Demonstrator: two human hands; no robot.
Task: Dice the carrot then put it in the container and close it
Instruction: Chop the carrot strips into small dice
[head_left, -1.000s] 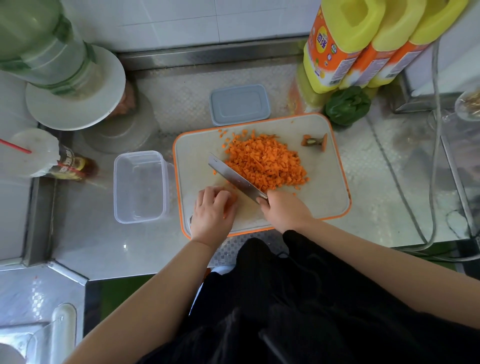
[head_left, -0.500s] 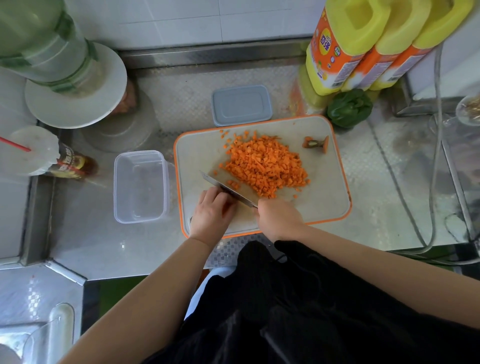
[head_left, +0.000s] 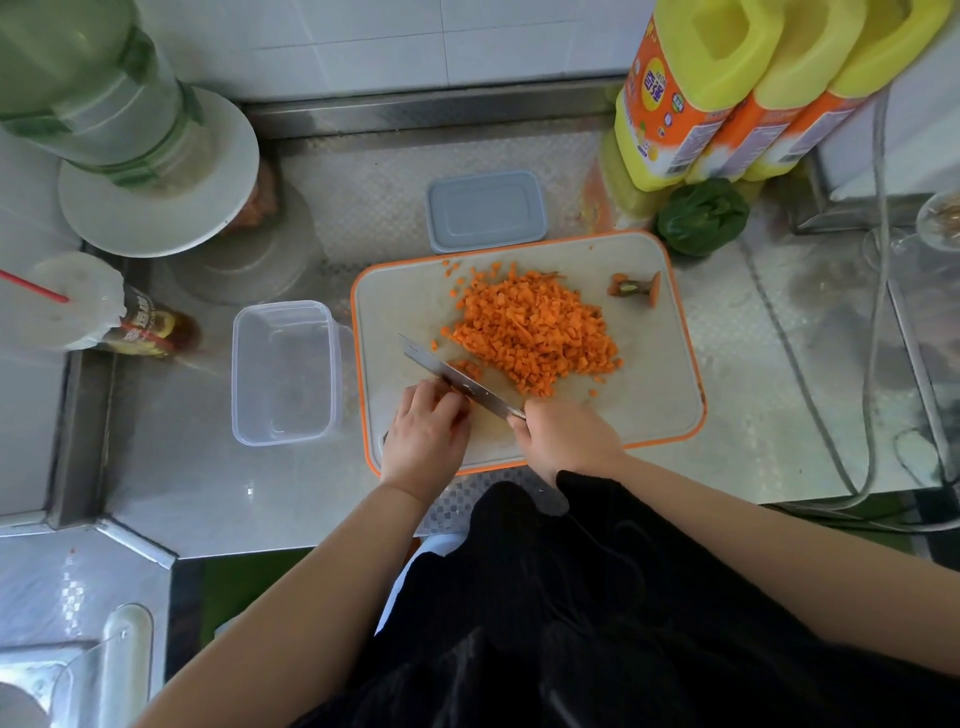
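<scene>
Your right hand (head_left: 569, 439) grips the steel knife (head_left: 457, 382), now nearer your left hand (head_left: 428, 431); it pins the last orange carrot piece (head_left: 470, 368); dicing is nearly done.

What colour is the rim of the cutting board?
Orange: the rim of the cutting board frames a pale grey surface, seen in the head view.

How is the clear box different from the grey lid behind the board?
The clear container is see-through and deep; the grey lid is solid-coloured and flat. The container sits left of the cutting board; the lid lies behind it. Both are rounded rectangles holding no carrot.
</scene>
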